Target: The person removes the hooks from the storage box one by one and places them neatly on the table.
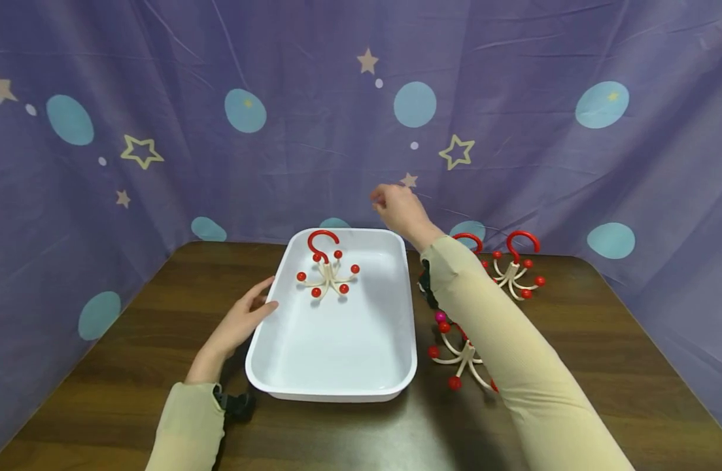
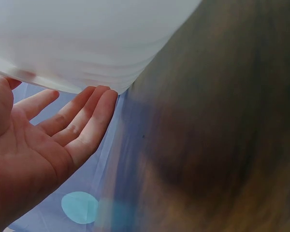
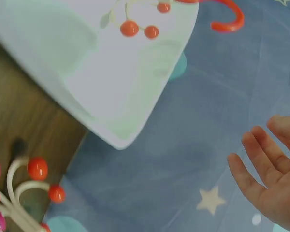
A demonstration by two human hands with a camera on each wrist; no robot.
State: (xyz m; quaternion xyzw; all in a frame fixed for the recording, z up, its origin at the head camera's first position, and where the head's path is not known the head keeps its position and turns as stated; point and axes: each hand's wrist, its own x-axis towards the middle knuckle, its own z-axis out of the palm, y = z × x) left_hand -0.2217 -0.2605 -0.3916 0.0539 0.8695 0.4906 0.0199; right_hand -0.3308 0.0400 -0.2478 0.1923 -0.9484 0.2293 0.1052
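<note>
A white tray (image 1: 349, 347) holds one small cream hanger (image 1: 328, 278) with curved arms, red ball tips and a red hook on top; it stands toward the far left of the tray. My left hand (image 1: 240, 324) is at the tray's left side, thumb over the rim. In the left wrist view, its fairly straight fingers (image 2: 94, 113) touch the outer wall. Raised above and beyond the tray's far right corner, my right hand (image 1: 399, 206) holds nothing. The right wrist view shows its fingers (image 3: 261, 162) spread loosely, apart from the tray.
Right of the tray stand similar red-tipped hangers, one far back (image 1: 512, 275) and one nearer (image 1: 467, 353); others are partly hidden behind my right sleeve (image 1: 514, 347). A magenta ball (image 1: 440, 316) shows there. Behind the brown table (image 1: 120, 386) hangs a purple patterned curtain (image 1: 326, 176).
</note>
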